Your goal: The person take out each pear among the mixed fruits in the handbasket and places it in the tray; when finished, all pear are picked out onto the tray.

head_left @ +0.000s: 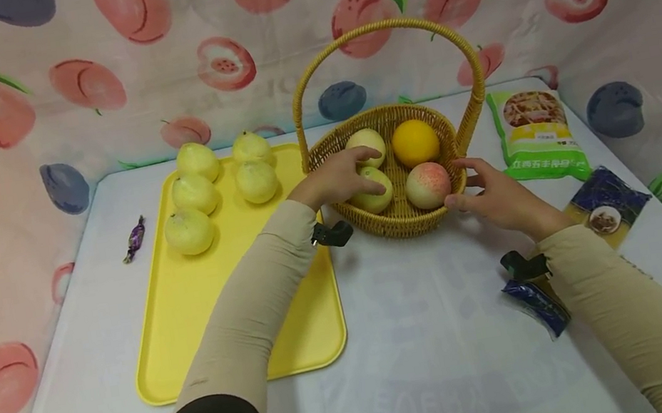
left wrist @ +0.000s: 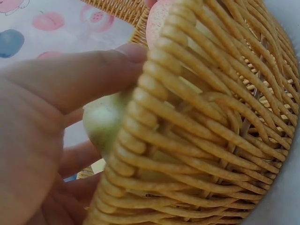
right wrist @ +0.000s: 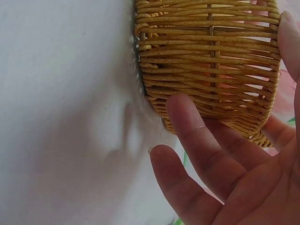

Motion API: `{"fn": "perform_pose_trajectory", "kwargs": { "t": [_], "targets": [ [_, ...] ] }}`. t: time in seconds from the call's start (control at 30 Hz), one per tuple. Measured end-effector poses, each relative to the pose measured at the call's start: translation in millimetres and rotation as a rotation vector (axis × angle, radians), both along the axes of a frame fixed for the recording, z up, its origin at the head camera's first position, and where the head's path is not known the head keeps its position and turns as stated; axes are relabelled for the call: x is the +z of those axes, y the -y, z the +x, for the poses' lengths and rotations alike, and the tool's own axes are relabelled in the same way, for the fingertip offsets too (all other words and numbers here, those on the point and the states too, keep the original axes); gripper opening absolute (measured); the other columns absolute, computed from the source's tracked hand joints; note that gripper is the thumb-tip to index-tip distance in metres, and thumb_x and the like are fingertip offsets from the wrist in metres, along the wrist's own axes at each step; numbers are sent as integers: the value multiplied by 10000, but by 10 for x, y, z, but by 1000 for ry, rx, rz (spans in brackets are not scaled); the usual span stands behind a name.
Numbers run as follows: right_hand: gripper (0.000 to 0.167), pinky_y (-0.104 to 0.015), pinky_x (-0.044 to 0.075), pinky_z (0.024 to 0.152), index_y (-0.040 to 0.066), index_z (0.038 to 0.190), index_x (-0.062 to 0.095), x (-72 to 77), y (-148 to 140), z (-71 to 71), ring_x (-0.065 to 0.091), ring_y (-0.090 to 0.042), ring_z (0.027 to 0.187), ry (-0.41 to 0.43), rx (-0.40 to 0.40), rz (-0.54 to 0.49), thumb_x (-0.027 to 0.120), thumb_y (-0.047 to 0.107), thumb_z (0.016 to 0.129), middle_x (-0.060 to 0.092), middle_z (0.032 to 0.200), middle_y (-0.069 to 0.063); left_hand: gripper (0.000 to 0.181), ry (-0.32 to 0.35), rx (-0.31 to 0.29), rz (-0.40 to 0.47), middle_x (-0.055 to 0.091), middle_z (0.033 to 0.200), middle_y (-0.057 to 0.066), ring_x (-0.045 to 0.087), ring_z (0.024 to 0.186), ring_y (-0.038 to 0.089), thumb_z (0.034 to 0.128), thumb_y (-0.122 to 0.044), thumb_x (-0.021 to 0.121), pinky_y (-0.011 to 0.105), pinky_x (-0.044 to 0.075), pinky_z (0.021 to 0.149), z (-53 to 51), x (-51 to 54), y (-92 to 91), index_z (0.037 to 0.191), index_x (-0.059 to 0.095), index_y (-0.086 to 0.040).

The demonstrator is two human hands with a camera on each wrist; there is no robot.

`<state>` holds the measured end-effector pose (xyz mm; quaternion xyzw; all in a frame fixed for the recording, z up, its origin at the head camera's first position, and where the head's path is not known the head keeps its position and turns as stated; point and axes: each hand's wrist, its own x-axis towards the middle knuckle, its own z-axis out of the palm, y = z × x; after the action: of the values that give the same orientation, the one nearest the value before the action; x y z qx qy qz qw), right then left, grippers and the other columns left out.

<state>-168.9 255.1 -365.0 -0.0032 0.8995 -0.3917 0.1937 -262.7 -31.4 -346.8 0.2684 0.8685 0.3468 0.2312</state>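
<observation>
My left hand (head_left: 344, 177) reaches over the left rim of a wicker basket (head_left: 402, 226). Its thumb and fingers lie around a yellow-green pear (head_left: 369, 202) inside; in the left wrist view the fingertips are partly hidden behind the rim. A second pear (head_left: 369, 137), an orange (head_left: 416, 143) and a peach (head_left: 428, 185) sit in the basket too. At the right side, my right hand (head_left: 499, 201) holds the basket's rim, thumb in front and a finger behind. The right wrist view shows its other fingers (right wrist: 187, 126) spread loosely near the woven wall.
Left of the basket lies a yellow tray (head_left: 194, 329) with several pears (head_left: 188, 232) at its far end. A purple-wrapped candy (head_left: 135, 239) is beside it. Rightward are a green food bag (head_left: 536, 130), a blue-and-gold packet (head_left: 609, 206) and a small blue packet (head_left: 537, 307). The basket's tall handle (head_left: 387, 24) arches above.
</observation>
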Motion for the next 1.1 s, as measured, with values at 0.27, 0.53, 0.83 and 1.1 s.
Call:
{"fn": "perform_pose_trajectory", "kwargs": {
  "t": [0.27, 0.53, 0.83, 1.1],
  "targets": [
    [1017, -686, 315, 1050, 141, 1618, 102, -13, -1, -2, 287, -499, 1403, -4, 5, 4, 652, 608, 902, 258, 1559, -318, 703, -6, -18, -24, 479, 1485, 69, 425, 1359, 228, 897, -353, 770, 357, 385, 1065, -20, -6, -14, 1497, 473, -140],
    [1014, -685, 325, 1043, 143, 1619, 91, -5, -9, -1, 291, -509, 1396, -2, 4, -4, 651, 600, 907, 249, 1559, -325, 704, -28, -27, -70, 493, 1477, 57, 448, 1329, 215, 895, -367, 769, 355, 386, 1058, -21, 0, -44, 1491, 483, -127],
    [1014, -688, 328, 1040, 139, 1617, 104, -13, -3, -1, 291, -507, 1397, -4, 1, -7, 660, 596, 903, 256, 1557, -323, 696, -22, -59, -155, 505, 1453, 65, 463, 1294, 249, 875, -383, 783, 401, 402, 1034, 7, -10, -99, 1474, 506, -163],
    [1016, -685, 325, 1044, 143, 1618, 102, -14, -10, -4, 296, -501, 1398, -13, 11, 0, 645, 616, 902, 260, 1557, -320, 691, -44, -63, -151, 512, 1449, 49, 468, 1292, 252, 868, -400, 787, 407, 403, 1032, 5, -16, -97, 1466, 520, -178]
  ]
}}
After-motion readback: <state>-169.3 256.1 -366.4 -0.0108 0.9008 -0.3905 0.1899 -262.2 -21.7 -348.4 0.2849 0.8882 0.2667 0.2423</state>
